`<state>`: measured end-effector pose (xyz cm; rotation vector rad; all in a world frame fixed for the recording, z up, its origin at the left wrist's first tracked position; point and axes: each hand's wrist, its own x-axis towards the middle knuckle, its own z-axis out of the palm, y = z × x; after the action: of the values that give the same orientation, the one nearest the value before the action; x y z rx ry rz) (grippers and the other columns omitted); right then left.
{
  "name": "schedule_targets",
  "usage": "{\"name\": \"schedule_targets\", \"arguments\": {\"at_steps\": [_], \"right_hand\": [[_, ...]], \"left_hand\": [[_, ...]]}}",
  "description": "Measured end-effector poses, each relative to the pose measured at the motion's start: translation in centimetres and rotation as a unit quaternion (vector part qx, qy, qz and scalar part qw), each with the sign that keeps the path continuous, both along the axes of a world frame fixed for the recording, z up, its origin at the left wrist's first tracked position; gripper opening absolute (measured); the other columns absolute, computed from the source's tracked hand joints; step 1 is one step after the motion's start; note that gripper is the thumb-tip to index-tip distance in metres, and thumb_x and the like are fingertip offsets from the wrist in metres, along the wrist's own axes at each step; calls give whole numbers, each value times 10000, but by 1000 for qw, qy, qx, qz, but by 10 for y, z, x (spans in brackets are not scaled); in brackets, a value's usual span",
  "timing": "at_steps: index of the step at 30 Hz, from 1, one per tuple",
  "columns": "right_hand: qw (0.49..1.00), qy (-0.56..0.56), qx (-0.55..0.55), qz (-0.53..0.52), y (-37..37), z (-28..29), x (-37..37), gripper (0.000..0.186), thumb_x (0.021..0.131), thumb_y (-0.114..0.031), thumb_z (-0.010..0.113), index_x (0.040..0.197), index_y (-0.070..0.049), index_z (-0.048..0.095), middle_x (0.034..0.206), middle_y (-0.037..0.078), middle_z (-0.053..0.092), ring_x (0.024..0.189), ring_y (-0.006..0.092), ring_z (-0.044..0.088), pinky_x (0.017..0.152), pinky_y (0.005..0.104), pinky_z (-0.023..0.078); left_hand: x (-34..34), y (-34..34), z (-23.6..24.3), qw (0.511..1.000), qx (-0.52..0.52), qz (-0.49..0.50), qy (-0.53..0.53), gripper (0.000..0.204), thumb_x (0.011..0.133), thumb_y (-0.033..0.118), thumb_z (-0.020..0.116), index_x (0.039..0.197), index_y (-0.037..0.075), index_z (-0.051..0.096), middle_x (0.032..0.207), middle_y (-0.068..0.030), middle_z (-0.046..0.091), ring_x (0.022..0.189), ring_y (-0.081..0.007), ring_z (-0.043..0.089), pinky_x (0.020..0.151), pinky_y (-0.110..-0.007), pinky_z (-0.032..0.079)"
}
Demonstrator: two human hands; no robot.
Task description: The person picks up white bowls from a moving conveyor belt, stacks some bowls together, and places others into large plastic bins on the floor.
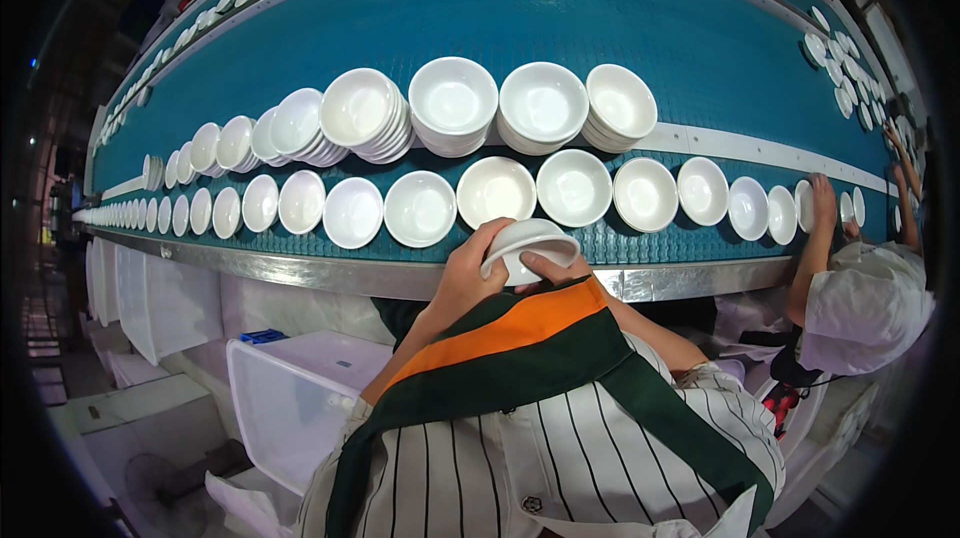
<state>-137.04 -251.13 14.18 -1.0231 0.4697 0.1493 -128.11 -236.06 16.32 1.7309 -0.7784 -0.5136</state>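
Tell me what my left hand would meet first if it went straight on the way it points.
Beyond the white bowl in its grip, your left hand would probably meet the cream-white front-row bowl first, though depth is unclear.

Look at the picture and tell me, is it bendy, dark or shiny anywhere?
In the head view, the wide lens curves the metal edge, and the corners go black; also in the head view, light glints off that edge, the held bowl looks fairly clear, and the far left is dim.
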Motion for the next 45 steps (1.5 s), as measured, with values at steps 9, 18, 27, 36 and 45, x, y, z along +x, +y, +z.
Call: {"name": "schedule_targets", "arguments": {"at_steps": [9, 18, 27, 36, 45], "right_hand": [[979, -2, -54, 196, -23, -1, -10, 552, 764, -247, 686, 1218, -29, 459, 1146, 82, 548, 1060, 172, 520, 908, 301, 400], [934, -191, -46, 300, -20, -13, 3, 616, 766, -311, 679, 1282, -86, 427, 1239, 77, 502, 1153, 183, 463, 1001, 339, 324], [935, -199, -50, 288, -20, -19, 1, 685, 732, -306, 719, 1302, -92, 406, 1283, 81, 467, 1191, 195, 434, 1011, 352, 317], [962, -52, 64, 259, -34, -1, -5, 625, 762, -213, 703, 1285, -27, 416, 1243, 86, 502, 1113, 150, 473, 959, 296, 370], [963, -16, 44, 264, -36, -9, -1, 557, 778, -143, 670, 1261, -2, 433, 1212, 88, 525, 1057, 135, 508, 900, 263, 416]], "left_hand": [[48, 14, 18, 999, 19, 41, 29, 451, 818, 167, 588, 1211, -13, 460, 1195, -156, 521, 1107, -228, 503, 963, -326, 371], [62, -24, -27, 917, 104, 106, -370, 431, 757, 185, 657, 1112, -15, 519, 1136, -189, 532, 1066, -345, 480, 939, -414, 347], [91, -5, -47, 894, 235, 94, -369, 347, 666, -15, 584, 1003, -13, 505, 908, -192, 539, 891, -354, 492, 788, -455, 378], [77, -17, -29, 888, 153, 87, -425, 455, 711, 99, 662, 1124, -14, 510, 972, -180, 562, 939, -341, 502, 870, -410, 377], [86, -16, -37, 895, 154, 76, -413, 432, 699, 5, 588, 1119, -22, 491, 980, -188, 546, 918, -349, 495, 928, -463, 342]]}}
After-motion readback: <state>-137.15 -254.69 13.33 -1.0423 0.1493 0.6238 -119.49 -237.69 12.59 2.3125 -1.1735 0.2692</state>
